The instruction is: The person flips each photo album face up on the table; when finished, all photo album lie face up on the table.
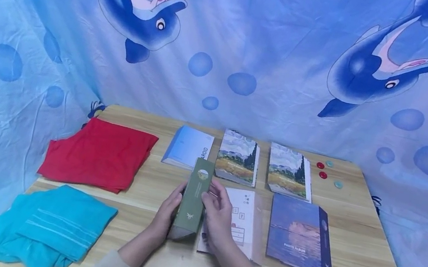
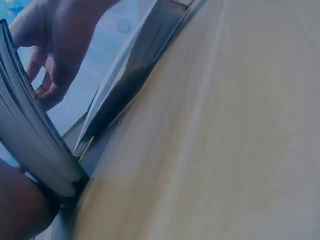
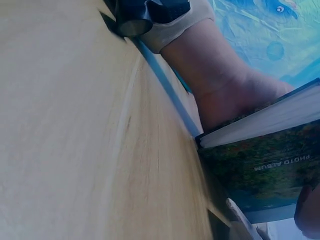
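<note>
A green photo album [image 1: 194, 199] stands on its edge on the wooden table [image 1: 368, 256], spine up, near the front middle. My left hand [image 1: 169, 209] grips its left side and my right hand [image 1: 218, 211] grips its right side. In the left wrist view the album's page edges [image 2: 30, 135] fill the left, with my right hand [image 2: 55, 55] beyond them. The right wrist view shows the album's cover [image 3: 265, 165], printed "PHOTO ALBUM", with my left hand [image 3: 225, 85] behind it.
A white sheet in a plastic sleeve [image 1: 244, 217] lies under my right hand. A dark blue album [image 1: 300, 237] lies to the right; three more albums [image 1: 237, 157] form a row behind. Red cloth [image 1: 98, 154] and teal cloth [image 1: 47, 226] lie left. Small discs [image 1: 323, 171] sit far right.
</note>
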`<state>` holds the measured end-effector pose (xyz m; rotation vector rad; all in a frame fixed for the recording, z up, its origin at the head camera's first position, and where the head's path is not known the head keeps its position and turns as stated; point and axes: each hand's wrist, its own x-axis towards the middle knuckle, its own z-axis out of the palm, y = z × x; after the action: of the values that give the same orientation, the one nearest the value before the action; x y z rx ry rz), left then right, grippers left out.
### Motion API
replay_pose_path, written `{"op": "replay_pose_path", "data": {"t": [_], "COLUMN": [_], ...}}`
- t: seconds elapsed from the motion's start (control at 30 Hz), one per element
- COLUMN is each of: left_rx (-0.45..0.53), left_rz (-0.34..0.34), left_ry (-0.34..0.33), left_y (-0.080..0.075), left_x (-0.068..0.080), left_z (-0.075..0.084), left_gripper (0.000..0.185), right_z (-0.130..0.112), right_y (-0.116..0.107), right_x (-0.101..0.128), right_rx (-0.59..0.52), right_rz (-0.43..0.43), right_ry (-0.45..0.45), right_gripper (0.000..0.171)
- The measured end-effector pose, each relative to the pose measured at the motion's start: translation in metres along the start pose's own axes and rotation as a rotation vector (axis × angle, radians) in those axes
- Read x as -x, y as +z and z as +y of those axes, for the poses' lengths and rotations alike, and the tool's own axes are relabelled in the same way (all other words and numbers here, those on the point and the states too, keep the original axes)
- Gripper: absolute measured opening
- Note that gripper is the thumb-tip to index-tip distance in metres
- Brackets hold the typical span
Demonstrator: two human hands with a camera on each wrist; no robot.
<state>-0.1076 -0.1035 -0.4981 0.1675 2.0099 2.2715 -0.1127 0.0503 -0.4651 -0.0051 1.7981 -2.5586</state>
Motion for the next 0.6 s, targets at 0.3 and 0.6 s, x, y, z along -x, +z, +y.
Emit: {"op": "replay_pose_path", "data": {"t": [0.3, 0.6], "left_rx": [-0.011, -0.115], "left_rz": [-0.055, -0.049], "left_ry": [-0.031, 0.121], "left_y": [-0.012, -0.029], "left_x": [-0.003, -0.005], "left_z": [0.037, 0.051], "left_gripper": [0.07, 0.068], "right_z": [0.003, 0.011], "right_y": [0.013, 0.024], "right_x": [-0.004, 0.001], "right_rx": [0.044, 0.135], "right_rz": [-0.057, -0.054], "right_ry": [0.035, 0.014], "right_gripper": [0.056, 0.053]}}
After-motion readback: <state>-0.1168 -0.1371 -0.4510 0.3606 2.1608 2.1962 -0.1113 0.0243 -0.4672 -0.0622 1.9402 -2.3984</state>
